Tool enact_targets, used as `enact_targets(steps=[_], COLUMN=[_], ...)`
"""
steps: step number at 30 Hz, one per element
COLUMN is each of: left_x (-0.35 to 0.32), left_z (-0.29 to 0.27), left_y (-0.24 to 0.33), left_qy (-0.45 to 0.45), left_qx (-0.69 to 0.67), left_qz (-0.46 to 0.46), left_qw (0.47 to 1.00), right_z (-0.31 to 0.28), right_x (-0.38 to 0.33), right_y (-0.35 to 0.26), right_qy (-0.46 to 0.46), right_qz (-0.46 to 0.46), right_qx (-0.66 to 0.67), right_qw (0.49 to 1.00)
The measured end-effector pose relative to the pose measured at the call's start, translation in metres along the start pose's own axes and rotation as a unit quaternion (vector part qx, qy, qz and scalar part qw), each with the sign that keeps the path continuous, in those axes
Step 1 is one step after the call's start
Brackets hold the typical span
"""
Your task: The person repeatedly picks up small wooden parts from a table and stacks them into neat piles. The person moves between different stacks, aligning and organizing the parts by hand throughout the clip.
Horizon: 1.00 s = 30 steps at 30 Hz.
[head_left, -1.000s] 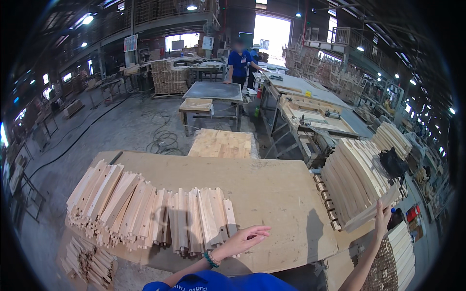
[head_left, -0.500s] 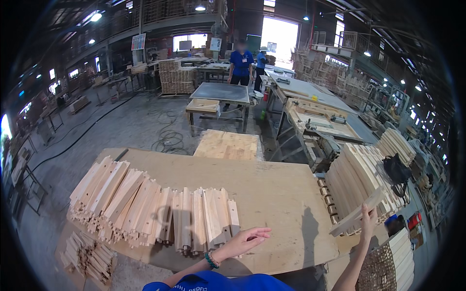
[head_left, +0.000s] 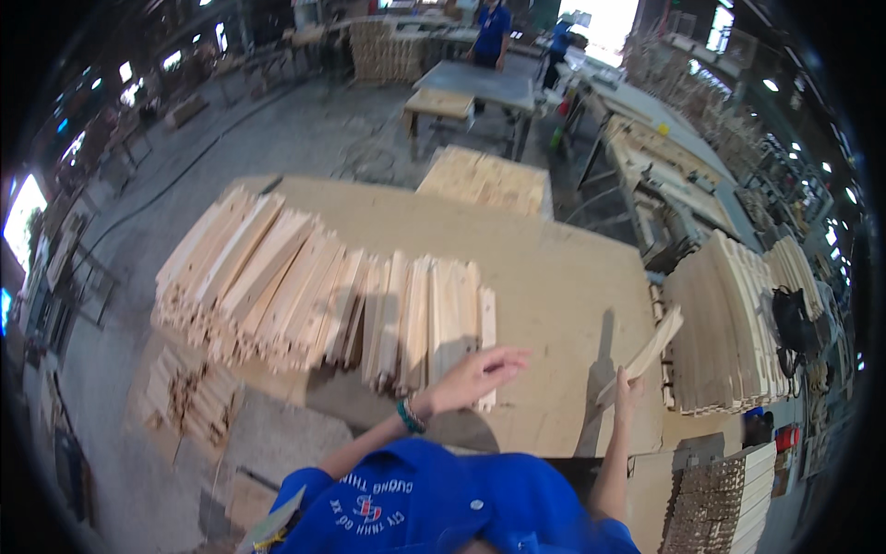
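Note:
My right hand point(head_left: 628, 391) is closed around a pale wooden slat point(head_left: 657, 342), holding it at a slant above the right part of the brown worktable point(head_left: 563, 305). The slat's lower end reaches past my fist toward the tabletop. My left hand point(head_left: 478, 377), a green beaded bracelet at its wrist, has its fingers stretched out with nothing in them. It hovers at the near right end of a long pile of wooden bars point(head_left: 286, 286), hiding part of the last ones. The bars lie side by side, their near ends uneven.
Right of the table stands a stack of curved slats point(head_left: 724, 323) with a black bag point(head_left: 791, 319) on it. More bars are stacked at the lower right point(head_left: 724, 499) and lower left point(head_left: 194, 392). A plywood sheet point(head_left: 484, 180) adjoins the far edge. Two people stand farther back.
My right hand has brought the slat leftward from beside the curved stack to over the table. My left hand stays near the bars' end. The view has tipped downward.

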State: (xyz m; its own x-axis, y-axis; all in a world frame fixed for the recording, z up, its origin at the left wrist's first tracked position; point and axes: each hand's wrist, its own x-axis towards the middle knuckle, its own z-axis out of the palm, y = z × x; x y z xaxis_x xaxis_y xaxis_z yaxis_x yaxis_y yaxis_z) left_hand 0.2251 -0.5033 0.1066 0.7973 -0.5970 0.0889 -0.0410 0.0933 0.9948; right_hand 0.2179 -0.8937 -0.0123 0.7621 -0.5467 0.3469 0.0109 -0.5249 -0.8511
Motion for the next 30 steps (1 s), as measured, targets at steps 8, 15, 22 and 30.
enact_targets(steps=[8,15,22,30], left_x=[-0.070,-0.096,-0.118,-0.090], left_z=[-0.091,-0.155,-0.209,-0.180], left_y=[-0.049,-0.067,-0.065,-0.069], left_qy=[0.479,0.487,0.305,0.259], left_qx=[0.203,0.078,-0.235,-0.088], left_qz=[0.079,-0.026,-0.101,-0.117], left_qw=[0.851,0.869,0.917,0.955], right_z=[0.082,0.145,0.204,0.201], right_x=[-0.047,-0.086,-0.112,-0.096], right_y=[-0.065,-0.226,-0.241,-0.114], right_qy=[-0.225,-0.425,-0.466,-0.365], right_qz=[0.174,0.221,0.124,0.150], right_qx=[0.126,0.309,0.241,0.127], right_qw=[0.950,0.822,0.842,0.910])
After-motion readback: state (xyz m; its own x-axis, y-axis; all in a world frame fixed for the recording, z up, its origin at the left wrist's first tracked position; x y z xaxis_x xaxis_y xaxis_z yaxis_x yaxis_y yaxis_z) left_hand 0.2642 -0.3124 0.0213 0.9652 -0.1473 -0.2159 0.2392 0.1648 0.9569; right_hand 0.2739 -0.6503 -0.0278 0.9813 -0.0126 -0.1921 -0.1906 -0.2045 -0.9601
